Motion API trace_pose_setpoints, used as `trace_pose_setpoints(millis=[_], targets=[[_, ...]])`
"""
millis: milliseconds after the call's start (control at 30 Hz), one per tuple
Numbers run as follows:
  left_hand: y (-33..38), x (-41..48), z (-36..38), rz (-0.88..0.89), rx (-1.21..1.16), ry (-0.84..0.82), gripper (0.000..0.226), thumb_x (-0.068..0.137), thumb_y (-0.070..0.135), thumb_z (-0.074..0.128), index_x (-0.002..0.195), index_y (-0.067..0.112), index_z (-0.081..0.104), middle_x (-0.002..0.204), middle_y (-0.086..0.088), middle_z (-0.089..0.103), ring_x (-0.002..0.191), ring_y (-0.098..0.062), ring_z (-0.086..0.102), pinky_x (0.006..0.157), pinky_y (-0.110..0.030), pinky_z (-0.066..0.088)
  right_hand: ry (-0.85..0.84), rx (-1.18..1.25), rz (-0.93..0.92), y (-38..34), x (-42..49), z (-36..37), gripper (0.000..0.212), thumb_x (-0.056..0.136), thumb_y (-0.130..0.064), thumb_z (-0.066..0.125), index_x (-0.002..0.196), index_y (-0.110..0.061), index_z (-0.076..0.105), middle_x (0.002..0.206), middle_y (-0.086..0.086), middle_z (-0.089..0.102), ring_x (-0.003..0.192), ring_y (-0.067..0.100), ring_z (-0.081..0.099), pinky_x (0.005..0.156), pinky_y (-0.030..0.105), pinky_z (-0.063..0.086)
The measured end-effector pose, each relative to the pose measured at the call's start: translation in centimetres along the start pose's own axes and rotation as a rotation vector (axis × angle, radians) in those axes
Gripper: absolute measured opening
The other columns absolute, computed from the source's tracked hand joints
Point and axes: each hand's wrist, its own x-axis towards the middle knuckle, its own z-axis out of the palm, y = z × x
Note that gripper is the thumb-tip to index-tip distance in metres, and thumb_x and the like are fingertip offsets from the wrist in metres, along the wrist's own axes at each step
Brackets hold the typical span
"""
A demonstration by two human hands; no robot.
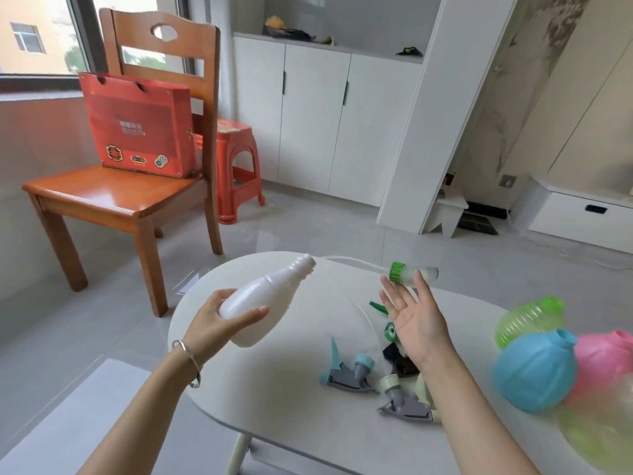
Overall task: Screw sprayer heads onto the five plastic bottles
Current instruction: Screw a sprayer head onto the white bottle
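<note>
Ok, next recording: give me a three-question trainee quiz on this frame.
1. True or false: the white bottle in the left hand already has a sprayer head screwed on.
2. Which bottle lies nearest the camera on the table? A) blue bottle B) pink bottle C) green bottle
3. Fill in: the right hand is open, with the green-collared sprayer head at its ____.

Key: 1 false; 2 A; 3 fingertips
</note>
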Motion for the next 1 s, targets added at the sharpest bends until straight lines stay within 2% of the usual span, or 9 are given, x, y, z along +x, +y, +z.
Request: trace_pose_setpoints(millis=[100, 233, 333, 433, 567, 733, 900, 1000], targets=[[-0.2, 0.0, 0.2, -0.009, 0.006, -0.013, 0.085, 0.036, 0.062, 0.072, 0.108, 0.020, 0.057, 0.099, 0.004, 0.063, 0.085, -0.012, 0.064, 0.058, -0.020, 0.048, 0.017, 0.021, -0.009, -0.7, -0.3, -1.0, 0.026, 0.096, -0.031, 0.045, 0.111, -0.014, 0.057, 0.122, 0.011, 0.062, 0.097, 0.012, 0.069, 0.075, 0.023, 0.056], [-0.4, 0.0, 0.1, -0.031, -0.017, -0.027, 0.080, 0.035, 0.062, 0.072, 0.104, 0.023, 0.058, 0.097, 0.001, 0.064, 0.086, -0.016, 0.064, 0.062, -0.026, 0.052, -0.041, 0.067, -0.016, -1.8, -0.8, -1.6, 0.031, 0.094, -0.032, 0.040, 0.110, -0.015, 0.060, 0.112, 0.007, 0.067, 0.096, 0.017, 0.069, 0.077, 0.027, 0.054], [-0.5, 0.1, 0.0, -0.039, -0.008, -0.032, 0.085, 0.036, 0.063, 0.072, 0.108, 0.021, 0.058, 0.100, -0.001, 0.064, 0.088, -0.019, 0.064, 0.063, -0.028, 0.052, -0.073, 0.040, -0.039, -2.1, -0.9, -1.8, 0.030, 0.095, -0.031, 0.039, 0.113, -0.020, 0.061, 0.107, 0.002, 0.071, 0.094, 0.016, 0.068, 0.080, 0.026, 0.054], [-0.6, 0.1, 0.1, -0.045, -0.020, -0.038, 0.088, 0.036, 0.063, 0.072, 0.111, 0.019, 0.057, 0.101, -0.002, 0.063, 0.089, -0.020, 0.064, 0.064, -0.028, 0.052, -0.072, 0.013, -0.051, -2.1, -0.9, -1.8, 0.029, 0.096, -0.031, 0.039, 0.112, -0.021, 0.061, 0.105, 0.000, 0.072, 0.093, 0.015, 0.068, 0.083, 0.028, 0.051], [-0.8, 0.2, 0.0, -0.052, -0.024, -0.052, 0.092, 0.037, 0.064, 0.073, 0.115, 0.018, 0.056, 0.104, -0.002, 0.063, 0.091, -0.019, 0.064, 0.064, -0.028, 0.052, -0.056, 0.043, -0.058, -2.1, -0.6, -2.1, 0.029, 0.096, -0.032, 0.039, 0.112, -0.022, 0.061, 0.103, 0.000, 0.072, 0.093, 0.014, 0.069, 0.080, 0.028, 0.052], [-0.6, 0.1, 0.2, -0.044, -0.024, -0.072, 0.092, 0.037, 0.064, 0.072, 0.115, 0.019, 0.057, 0.103, 0.000, 0.063, 0.089, -0.017, 0.064, 0.064, -0.026, 0.052, -0.049, 0.052, -0.063, -2.2, -0.4, -2.2, 0.028, 0.096, -0.032, 0.040, 0.110, -0.021, 0.061, 0.102, 0.000, 0.073, 0.094, 0.015, 0.069, 0.085, 0.031, 0.048], [-0.3, -0.2, 0.5, -0.028, -0.033, -0.118, 0.089, 0.036, 0.062, 0.073, 0.114, 0.020, 0.057, 0.104, -0.001, 0.064, 0.088, -0.015, 0.064, 0.062, -0.024, 0.051, -0.070, -0.033, -0.027, -1.9, -0.5, -2.2, 0.029, 0.097, -0.030, 0.039, 0.111, -0.019, 0.062, 0.101, 0.003, 0.073, 0.093, 0.018, 0.068, 0.083, 0.031, 0.049], [-0.3, -0.5, 0.7, -0.012, 0.010, -0.178, 0.085, 0.037, 0.063, 0.075, 0.110, 0.024, 0.060, 0.104, -0.001, 0.065, 0.092, -0.018, 0.065, 0.065, -0.025, 0.052, -0.107, -0.086, 0.011, -1.6, -0.7, -2.1, 0.031, 0.097, -0.026, 0.040, 0.115, -0.012, 0.060, 0.104, 0.007, 0.072, 0.090, 0.020, 0.069, 0.076, 0.027, 0.055]])
